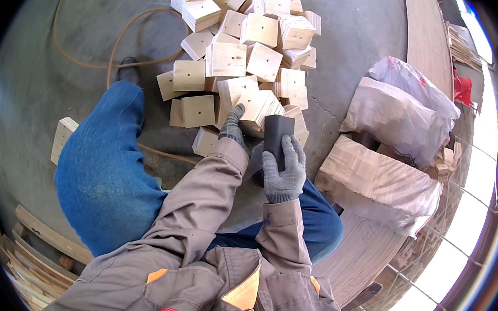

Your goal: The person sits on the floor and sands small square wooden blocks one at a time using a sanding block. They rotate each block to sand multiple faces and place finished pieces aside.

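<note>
My left hand (233, 127), in a grey knit glove, grips the near left corner of a stack of square plywood pieces (242, 94). The top piece has a small hole, and the layers fan out slightly on the right side. In my right hand (284, 170), gloved too, is a dark grey rectangular block (278, 132), held upright beside that stack with the fingers along its right side. Whether the block touches the stack, I cannot tell. Beyond my hands, several more stacks of plywood squares (227, 60) lie heaped on the floor, many with a hole in the middle.
A brown hose (112, 50) loops over the grey floor (323, 63) at the far left. White plastic-wrapped bundles (381, 178) stand on the right beside long boards (430, 35). Wooden strips (48, 263) lie at the near left, with a wire mesh (455, 225) at the right edge.
</note>
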Demonstrator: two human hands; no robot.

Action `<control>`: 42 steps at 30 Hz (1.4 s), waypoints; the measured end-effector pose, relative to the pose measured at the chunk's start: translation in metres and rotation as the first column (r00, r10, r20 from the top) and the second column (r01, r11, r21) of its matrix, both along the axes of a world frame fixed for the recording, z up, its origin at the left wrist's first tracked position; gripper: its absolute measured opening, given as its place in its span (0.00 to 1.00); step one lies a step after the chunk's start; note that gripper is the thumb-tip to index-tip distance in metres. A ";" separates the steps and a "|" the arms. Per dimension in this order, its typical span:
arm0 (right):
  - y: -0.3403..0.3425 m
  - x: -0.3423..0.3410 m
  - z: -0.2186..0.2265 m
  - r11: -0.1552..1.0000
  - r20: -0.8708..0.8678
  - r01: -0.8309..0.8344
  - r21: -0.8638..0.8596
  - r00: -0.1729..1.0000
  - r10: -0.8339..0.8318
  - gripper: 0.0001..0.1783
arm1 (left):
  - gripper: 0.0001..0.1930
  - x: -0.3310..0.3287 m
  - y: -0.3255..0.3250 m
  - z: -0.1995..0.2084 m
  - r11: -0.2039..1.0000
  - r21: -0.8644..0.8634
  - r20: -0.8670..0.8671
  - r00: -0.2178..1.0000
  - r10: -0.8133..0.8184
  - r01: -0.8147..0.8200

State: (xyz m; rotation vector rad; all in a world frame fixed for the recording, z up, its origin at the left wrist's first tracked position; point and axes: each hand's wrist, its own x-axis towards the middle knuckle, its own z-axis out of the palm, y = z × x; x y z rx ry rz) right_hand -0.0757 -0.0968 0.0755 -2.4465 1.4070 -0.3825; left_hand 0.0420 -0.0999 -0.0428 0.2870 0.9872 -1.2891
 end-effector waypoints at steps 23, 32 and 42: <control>-0.095 -0.088 0.068 0.851 0.301 0.237 0.469 0.863 -0.406 0.27 | 0.39 0.005 0.015 0.054 0.774 -0.577 0.206 0.963 -0.171 0.261; -0.004 -0.117 0.039 0.598 0.614 -0.154 0.786 0.301 -0.729 0.30 | 0.37 -0.002 0.063 0.114 0.758 -0.485 0.375 0.887 -0.272 0.437; 0.054 -0.123 0.120 0.880 0.842 -0.216 0.423 0.451 -0.295 0.34 | 0.31 0.024 0.089 0.127 0.689 -0.449 0.579 0.772 -0.262 0.570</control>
